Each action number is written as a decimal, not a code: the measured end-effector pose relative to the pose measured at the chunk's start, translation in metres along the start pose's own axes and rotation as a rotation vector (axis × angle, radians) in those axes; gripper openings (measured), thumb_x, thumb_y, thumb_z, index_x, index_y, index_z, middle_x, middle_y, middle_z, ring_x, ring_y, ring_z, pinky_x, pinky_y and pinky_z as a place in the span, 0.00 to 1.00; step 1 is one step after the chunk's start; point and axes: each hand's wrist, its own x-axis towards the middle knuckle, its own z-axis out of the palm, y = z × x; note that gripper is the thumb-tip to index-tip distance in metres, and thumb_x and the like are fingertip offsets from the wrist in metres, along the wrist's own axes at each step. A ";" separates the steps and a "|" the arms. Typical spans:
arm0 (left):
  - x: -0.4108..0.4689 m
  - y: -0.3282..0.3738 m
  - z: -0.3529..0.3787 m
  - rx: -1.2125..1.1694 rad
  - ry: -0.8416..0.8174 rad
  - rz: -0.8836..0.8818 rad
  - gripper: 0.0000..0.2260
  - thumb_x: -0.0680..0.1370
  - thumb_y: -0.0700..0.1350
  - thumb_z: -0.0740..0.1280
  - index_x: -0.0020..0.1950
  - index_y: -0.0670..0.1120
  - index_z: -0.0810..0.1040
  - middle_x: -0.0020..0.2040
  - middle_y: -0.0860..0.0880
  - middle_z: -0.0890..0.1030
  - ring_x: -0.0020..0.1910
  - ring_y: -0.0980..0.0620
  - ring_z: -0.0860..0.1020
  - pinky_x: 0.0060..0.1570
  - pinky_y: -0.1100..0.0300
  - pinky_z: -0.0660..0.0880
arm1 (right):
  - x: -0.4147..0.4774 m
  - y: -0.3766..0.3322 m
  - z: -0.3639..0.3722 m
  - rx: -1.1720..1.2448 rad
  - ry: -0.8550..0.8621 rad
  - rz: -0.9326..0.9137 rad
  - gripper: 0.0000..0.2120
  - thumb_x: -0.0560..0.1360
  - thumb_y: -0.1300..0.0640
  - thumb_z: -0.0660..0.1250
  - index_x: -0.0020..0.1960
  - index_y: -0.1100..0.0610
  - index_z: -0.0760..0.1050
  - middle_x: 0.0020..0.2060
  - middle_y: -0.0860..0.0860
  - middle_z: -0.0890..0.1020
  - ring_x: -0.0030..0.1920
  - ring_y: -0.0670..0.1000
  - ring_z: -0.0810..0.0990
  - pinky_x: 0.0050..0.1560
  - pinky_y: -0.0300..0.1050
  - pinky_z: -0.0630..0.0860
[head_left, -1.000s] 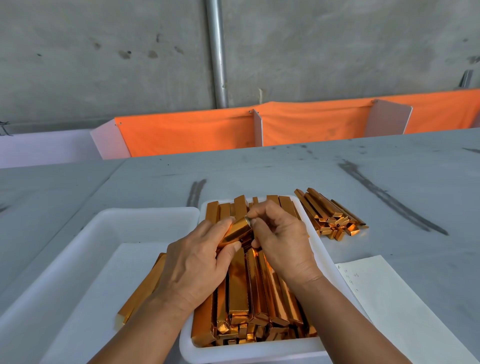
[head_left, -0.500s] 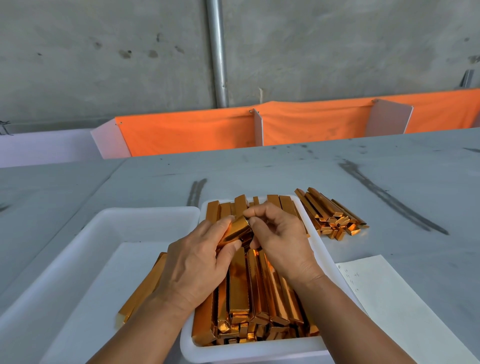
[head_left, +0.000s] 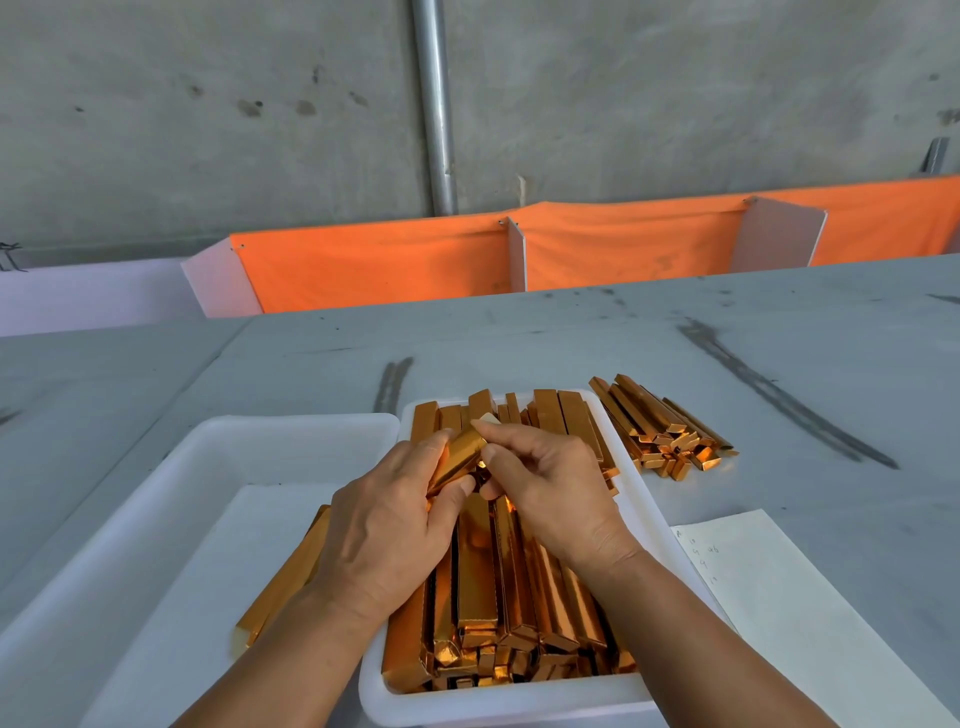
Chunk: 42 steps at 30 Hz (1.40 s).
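My left hand (head_left: 387, 525) grips a long shiny orange-gold box (head_left: 457, 460), holding it slanted above a white tray. My right hand (head_left: 545, 483) pinches the flap at the box's far end between thumb and forefinger. Below both hands, the white tray (head_left: 498, 701) is packed with several more orange-gold boxes (head_left: 478, 582) lying lengthwise. One finished box (head_left: 283, 582) lies in the larger white tray (head_left: 156, 519) at the left, its near end partly behind my left forearm.
A loose pile of orange-gold boxes (head_left: 660, 431) lies on the grey table (head_left: 519, 343) right of the trays. A white sheet with handwriting (head_left: 769, 597) lies at the near right. Orange cloth bins (head_left: 623, 244) line the table's far edge before a concrete wall.
My right hand's fingers have shifted slightly at the end of the box, and a pale flap now shows at its tip. The left hand holds as before.
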 end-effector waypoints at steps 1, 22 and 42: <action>0.000 0.000 0.000 0.001 0.001 -0.004 0.29 0.75 0.63 0.54 0.72 0.50 0.69 0.53 0.53 0.79 0.45 0.54 0.79 0.42 0.64 0.74 | 0.000 0.000 0.000 0.017 -0.013 0.014 0.15 0.81 0.57 0.64 0.65 0.46 0.78 0.42 0.40 0.83 0.41 0.38 0.83 0.40 0.29 0.76; -0.001 0.002 -0.003 -0.055 -0.027 0.067 0.25 0.77 0.62 0.57 0.68 0.49 0.73 0.50 0.52 0.80 0.44 0.53 0.78 0.40 0.68 0.69 | 0.007 -0.002 -0.007 0.272 0.121 0.199 0.10 0.84 0.53 0.57 0.58 0.48 0.77 0.33 0.53 0.84 0.38 0.67 0.79 0.25 0.40 0.71; -0.002 0.006 -0.006 -0.080 -0.035 0.083 0.27 0.75 0.62 0.57 0.68 0.49 0.74 0.48 0.52 0.79 0.41 0.55 0.76 0.38 0.67 0.67 | 0.005 -0.002 -0.007 0.377 0.053 0.149 0.01 0.78 0.60 0.69 0.48 0.56 0.80 0.29 0.51 0.79 0.25 0.46 0.74 0.26 0.37 0.71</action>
